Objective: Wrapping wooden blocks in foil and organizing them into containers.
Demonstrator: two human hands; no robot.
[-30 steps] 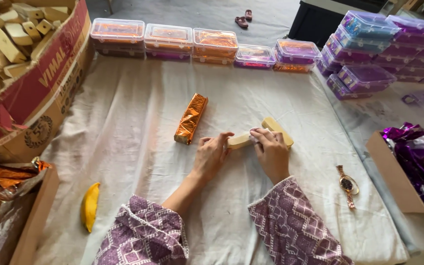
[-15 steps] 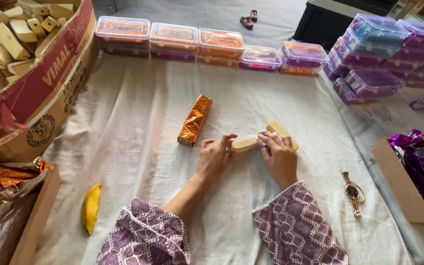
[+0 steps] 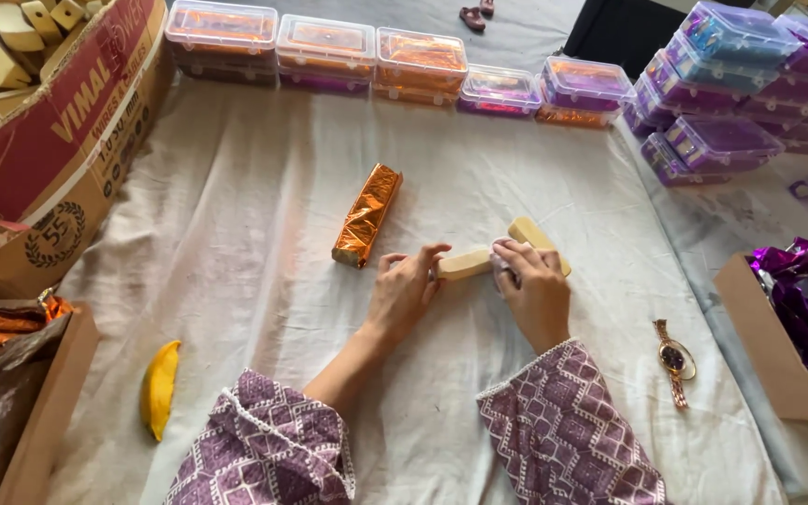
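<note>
I note both hands closed on the pale wooden bar (image 3: 479, 260) just right of the orange foil-wrapped bar (image 3: 367, 215) — left hand (image 3: 406, 292) at its near end, right hand (image 3: 533, 285) over the clear film — and I would keep it flat on the white cloth (image 3: 236, 243), film taut.

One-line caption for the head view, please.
Both hands, left hand and right hand, press pale wooden blocks on a white cloth beside an orange foil-wrapped bar.
</note>
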